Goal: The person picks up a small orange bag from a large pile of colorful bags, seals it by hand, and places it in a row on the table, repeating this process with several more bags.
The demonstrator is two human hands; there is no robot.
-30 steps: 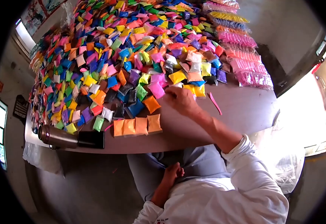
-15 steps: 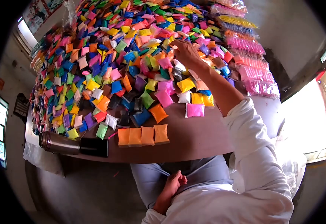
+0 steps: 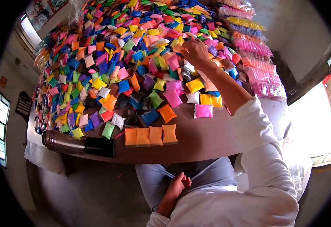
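Note:
My right hand [image 3: 196, 52] reaches into the big pile of small coloured packets [image 3: 108, 56]. Its fingers are bent and pinch a light orange packet [image 3: 178, 48] at the pile's upper middle; the fingertips are partly hidden. Down on my lap, my left hand [image 3: 179, 184] rests with its fingers curled in and nothing visible in them. Several orange packets [image 3: 143, 136] lie in an overlapping row near the table's front edge. A single darker orange packet [image 3: 167, 113] lies just behind that row, and a pink packet [image 3: 203, 111] sits to its right.
A metal flask [image 3: 64, 142] lies on its side at the table's front left, against a black phone-like slab [image 3: 100, 146]. Clear bags of pink packets [image 3: 264, 75] line the right edge. The brown tabletop [image 3: 207, 136] shows in front of me.
My right hand stays in the same area of the pile, and a light orange packet now shows at its fingers. The view has shifted slightly; my left hand stays on my lap.

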